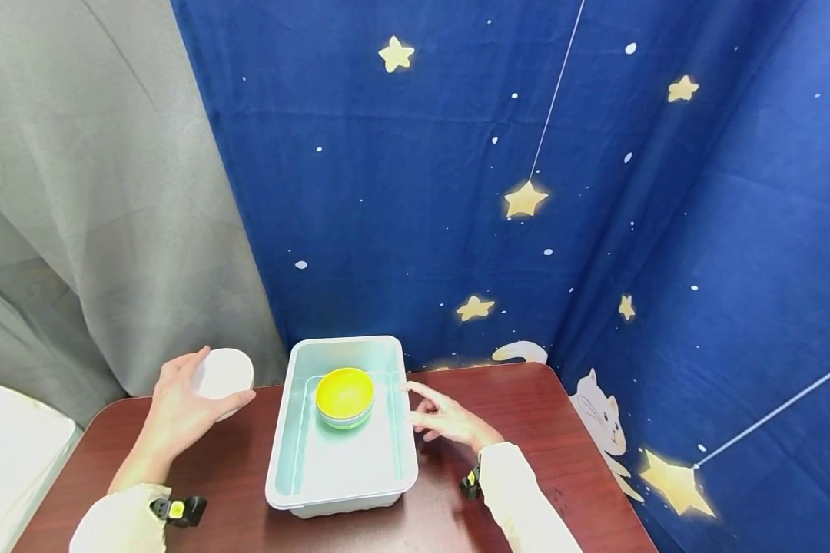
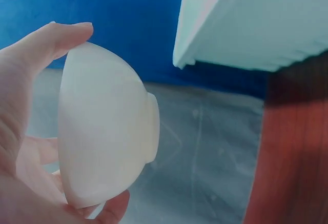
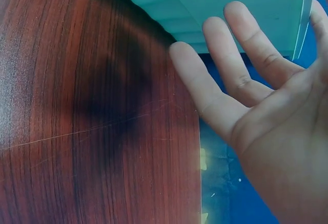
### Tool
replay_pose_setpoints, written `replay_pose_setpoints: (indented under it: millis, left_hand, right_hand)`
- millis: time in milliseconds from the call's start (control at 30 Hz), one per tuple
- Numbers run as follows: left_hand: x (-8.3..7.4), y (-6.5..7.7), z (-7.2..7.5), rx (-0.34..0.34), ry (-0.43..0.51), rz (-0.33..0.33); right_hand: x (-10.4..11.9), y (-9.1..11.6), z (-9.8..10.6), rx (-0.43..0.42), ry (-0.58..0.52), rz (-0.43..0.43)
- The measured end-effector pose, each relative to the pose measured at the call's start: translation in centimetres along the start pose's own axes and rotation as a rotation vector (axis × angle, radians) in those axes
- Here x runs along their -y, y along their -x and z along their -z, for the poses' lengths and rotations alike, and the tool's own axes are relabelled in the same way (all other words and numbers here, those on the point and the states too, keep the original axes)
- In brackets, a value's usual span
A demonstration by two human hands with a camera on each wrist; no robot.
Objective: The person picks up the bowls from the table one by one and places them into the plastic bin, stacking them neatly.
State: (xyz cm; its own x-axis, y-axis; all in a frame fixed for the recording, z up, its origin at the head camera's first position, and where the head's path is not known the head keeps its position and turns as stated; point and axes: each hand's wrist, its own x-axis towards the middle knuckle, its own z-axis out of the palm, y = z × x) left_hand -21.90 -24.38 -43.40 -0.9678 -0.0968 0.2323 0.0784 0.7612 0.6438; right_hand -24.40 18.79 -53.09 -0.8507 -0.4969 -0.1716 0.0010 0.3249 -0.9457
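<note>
My left hand (image 1: 180, 407) grips a white bowl (image 1: 225, 374) by its rim, held up left of the bin. The left wrist view shows this bowl (image 2: 102, 126) turned on its side, thumb at one edge of the rim and fingers at the opposite edge. A pale green plastic bin (image 1: 283, 461) stands mid-table. Inside it, toward the back, sits a yellow bowl (image 1: 344, 393) stacked on at least one paler bowl (image 1: 346, 421). My right hand (image 1: 446, 418) is at the bin's right rim with fingers extended; in the right wrist view its fingers (image 3: 220, 44) lie beside the bin wall.
The bin stands on a dark red wooden table (image 1: 512, 415). Behind hang a grey curtain (image 1: 111, 192) and a blue star-patterned curtain (image 1: 401, 192). A white object (image 1: 14, 453) stands past the table's left edge.
</note>
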Motion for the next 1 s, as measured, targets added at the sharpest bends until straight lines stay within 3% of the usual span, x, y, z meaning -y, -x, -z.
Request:
replay_pose_setpoints:
  millis: [300,600,1000]
  left_hand:
    - [-2.5,-0.7,-0.6,0.053,-0.009,0.012]
    - [-3.7,-1.5,-1.9,0.092,-0.035,0.007]
    - [-5.4,-2.7,-3.9,0.202,-0.089,0.001]
  right_hand:
    - [-0.2,-0.1,-0.1,0.017,-0.029,-0.016]
    - [-0.4,0.0,-0.1,0.015,-0.041,-0.006]
    - [-0.8,-0.1,-0.2,0.033,-0.067,0.028]
